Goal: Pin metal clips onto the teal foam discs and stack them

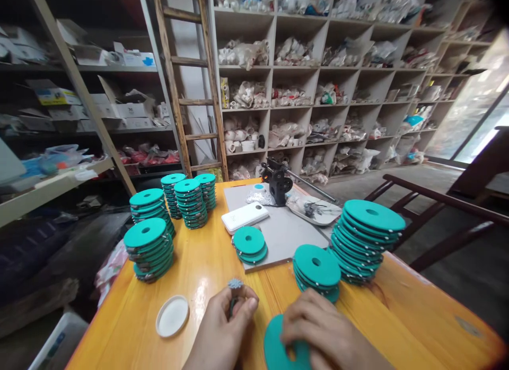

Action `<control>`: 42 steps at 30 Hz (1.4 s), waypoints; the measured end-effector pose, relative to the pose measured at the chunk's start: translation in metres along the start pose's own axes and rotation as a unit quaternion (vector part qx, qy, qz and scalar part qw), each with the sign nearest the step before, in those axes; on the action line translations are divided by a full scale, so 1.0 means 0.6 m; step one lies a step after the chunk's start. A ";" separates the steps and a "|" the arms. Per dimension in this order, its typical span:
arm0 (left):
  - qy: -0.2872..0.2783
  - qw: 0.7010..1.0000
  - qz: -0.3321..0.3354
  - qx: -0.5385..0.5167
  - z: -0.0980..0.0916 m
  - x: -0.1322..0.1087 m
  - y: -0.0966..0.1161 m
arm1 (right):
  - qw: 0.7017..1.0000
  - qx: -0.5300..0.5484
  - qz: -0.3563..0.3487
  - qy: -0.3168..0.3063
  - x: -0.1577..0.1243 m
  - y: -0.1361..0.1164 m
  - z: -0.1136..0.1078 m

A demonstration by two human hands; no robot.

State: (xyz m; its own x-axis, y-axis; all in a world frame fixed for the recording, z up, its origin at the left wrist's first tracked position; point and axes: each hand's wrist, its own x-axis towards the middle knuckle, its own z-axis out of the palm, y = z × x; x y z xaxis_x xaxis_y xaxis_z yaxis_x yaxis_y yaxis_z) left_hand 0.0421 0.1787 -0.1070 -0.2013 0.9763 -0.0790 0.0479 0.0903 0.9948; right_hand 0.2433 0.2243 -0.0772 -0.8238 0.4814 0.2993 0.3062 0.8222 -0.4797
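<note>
My left hand (226,325) is closed, thumb and fingers pinched together. A bunch of small grey-blue bits (235,283) pokes out above its fingers; their kind is too small to make out. My right hand (324,327) grips a teal foam disc (276,341) with a centre hole, low over the table's near side. Just beyond it lies a short stack of teal discs (317,265), with a taller stack (368,243) to its right. Two or so more discs (248,240) rest at the edge of a grey board (278,237). Left of my left hand sits a shallow white lid (172,316).
Several stacks of teal discs (146,245) stand along the left of the wooden table (210,243). A white power bank (245,217) and a black clamp-like device (277,183) are on the board. Behind are a wooden ladder (186,62), shelves (272,68) and, right, a dark chair (429,195).
</note>
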 end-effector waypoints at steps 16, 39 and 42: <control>-0.044 0.966 -0.094 -0.239 0.025 -0.021 0.002 | 0.907 0.298 0.234 0.183 0.067 -0.010 0.067; 0.012 0.972 -0.049 -0.229 0.027 -0.027 0.006 | 0.955 0.169 0.136 0.201 0.050 -0.002 0.083; -0.004 0.969 -0.023 -0.246 0.026 -0.024 -0.003 | 0.960 0.159 0.110 0.203 0.053 -0.004 0.082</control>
State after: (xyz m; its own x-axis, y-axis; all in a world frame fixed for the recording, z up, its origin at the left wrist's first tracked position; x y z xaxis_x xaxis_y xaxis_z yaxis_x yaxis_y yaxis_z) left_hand 0.0602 0.1676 -0.1084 -0.1845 0.9751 -0.1229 -0.4333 0.0315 0.9007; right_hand 0.1931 0.2225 -0.1069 -0.4825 0.7646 0.4273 0.2368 0.5836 -0.7768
